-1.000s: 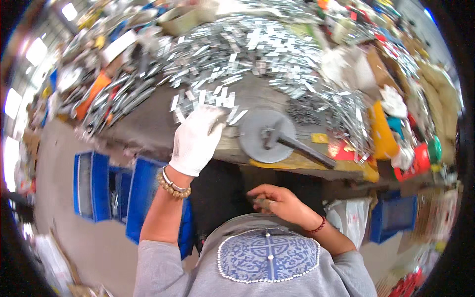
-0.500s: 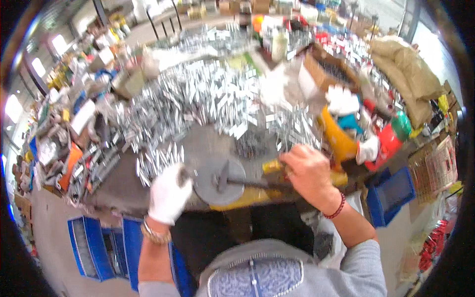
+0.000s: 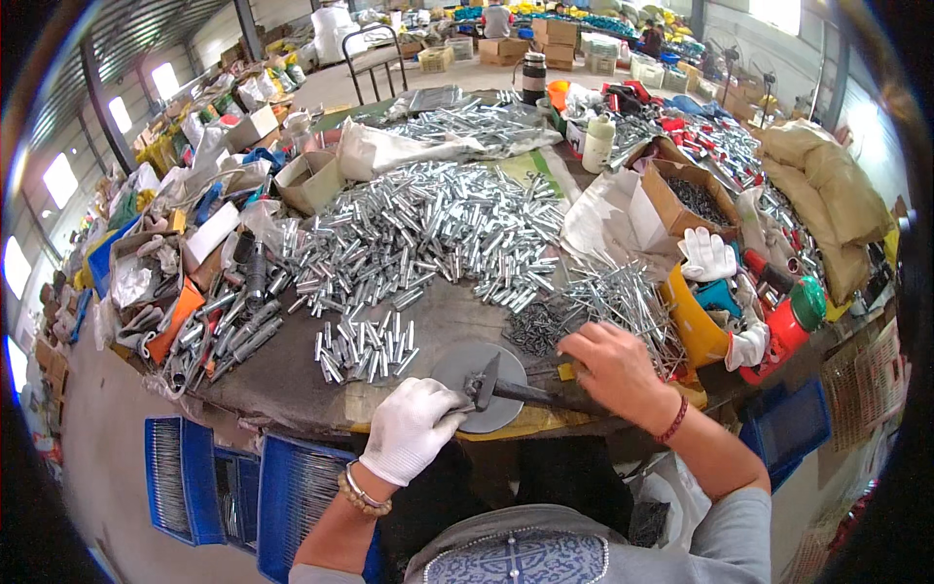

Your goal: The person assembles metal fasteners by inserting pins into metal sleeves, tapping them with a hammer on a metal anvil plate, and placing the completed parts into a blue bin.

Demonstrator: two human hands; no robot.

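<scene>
My left hand (image 3: 413,428), in a white glove, is at the left edge of a round grey metal disc (image 3: 449,362). Its thumb and fingers are pinched together beside the hammer head; what they hold is hidden. A hammer (image 3: 485,383) lies across the disc, its dark handle pointing right. My bare right hand (image 3: 623,368) hovers above the handle, fingers curled, close to a heap of small dark pins (image 3: 534,329). I cannot make out anything in its fingers. Left of the disc lies a small group of short silver metal tubes (image 3: 365,347).
A large pile of silver tubes (image 3: 418,229) covers the middle of the table. Long thin rods (image 3: 623,311) lie at right, by a cut yellow container (image 3: 693,316) with gloves. A cardboard box (image 3: 686,190) holds dark small parts. Blue bins (image 3: 282,506) stand below the table's left edge.
My left hand has come in to the right, from beside the disc to its edge. My right hand has moved slightly toward the disc. The hammer stays on the disc while the whole view shifts.
</scene>
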